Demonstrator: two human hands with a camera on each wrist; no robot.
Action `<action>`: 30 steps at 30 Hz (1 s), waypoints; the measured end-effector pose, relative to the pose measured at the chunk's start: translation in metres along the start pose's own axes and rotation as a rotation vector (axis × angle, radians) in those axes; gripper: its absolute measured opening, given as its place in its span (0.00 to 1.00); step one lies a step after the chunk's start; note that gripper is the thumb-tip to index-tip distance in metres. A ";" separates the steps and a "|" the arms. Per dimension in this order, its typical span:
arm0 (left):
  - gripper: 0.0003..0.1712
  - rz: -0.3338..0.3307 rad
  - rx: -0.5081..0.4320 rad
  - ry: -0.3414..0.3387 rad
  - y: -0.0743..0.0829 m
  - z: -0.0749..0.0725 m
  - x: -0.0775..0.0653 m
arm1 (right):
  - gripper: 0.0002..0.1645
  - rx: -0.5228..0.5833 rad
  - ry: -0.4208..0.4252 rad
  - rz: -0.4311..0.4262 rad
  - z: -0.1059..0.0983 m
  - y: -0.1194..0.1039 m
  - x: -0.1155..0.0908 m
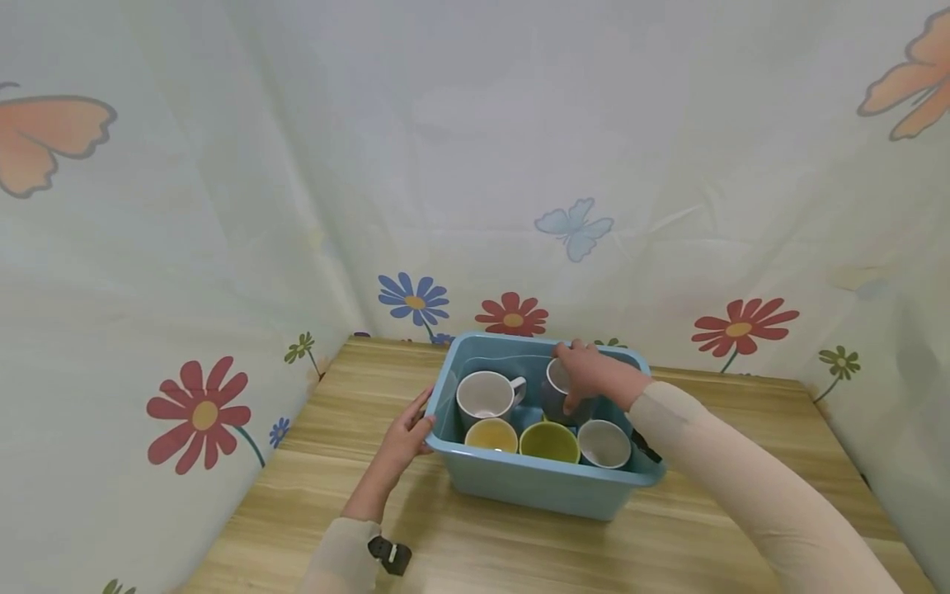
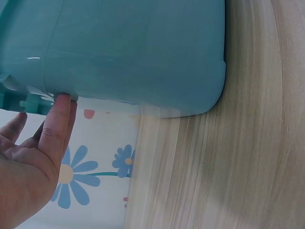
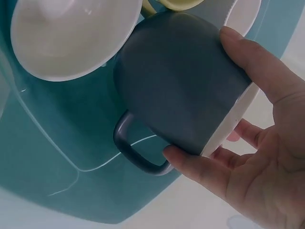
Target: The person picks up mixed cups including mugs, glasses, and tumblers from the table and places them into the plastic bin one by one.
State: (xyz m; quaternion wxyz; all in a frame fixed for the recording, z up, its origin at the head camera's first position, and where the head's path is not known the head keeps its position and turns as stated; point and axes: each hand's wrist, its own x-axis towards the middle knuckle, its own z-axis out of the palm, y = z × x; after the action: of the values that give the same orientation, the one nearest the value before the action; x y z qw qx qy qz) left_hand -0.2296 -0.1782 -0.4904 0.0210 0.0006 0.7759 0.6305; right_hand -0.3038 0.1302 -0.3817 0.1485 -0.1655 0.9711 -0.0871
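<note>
In the head view, a blue plastic bin stands on the wooden table with several mugs inside. My right hand reaches over its far right part and holds a dark blue-grey mug near its pale rim, thumb on one side and fingers on the other. That mug is tilted, its handle pointing away from the palm. My left hand touches the bin's left side at the rim; in the left wrist view its fairly straight fingers lie under the rim against the outer wall.
Beside the held mug stands a white mug with its handle to the right. Along the bin's near side are a mug with a yellow inside, a green mug and a greyish-white mug. A floral curtain hangs behind the table.
</note>
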 end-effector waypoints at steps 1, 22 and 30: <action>0.35 0.001 0.002 -0.001 0.000 0.000 0.000 | 0.54 0.001 -0.001 0.003 0.000 0.000 0.001; 0.35 0.004 -0.005 -0.009 0.000 0.000 0.000 | 0.53 -0.014 -0.025 0.050 0.006 -0.009 0.009; 0.35 -0.002 -0.009 -0.011 0.000 0.001 0.000 | 0.55 0.019 -0.026 0.007 0.014 -0.006 0.014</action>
State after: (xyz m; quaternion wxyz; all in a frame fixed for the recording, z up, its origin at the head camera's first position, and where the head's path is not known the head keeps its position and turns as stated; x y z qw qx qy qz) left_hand -0.2292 -0.1773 -0.4906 0.0258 0.0031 0.7729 0.6340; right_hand -0.3102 0.1180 -0.3969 0.1628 -0.1616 0.9688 -0.0938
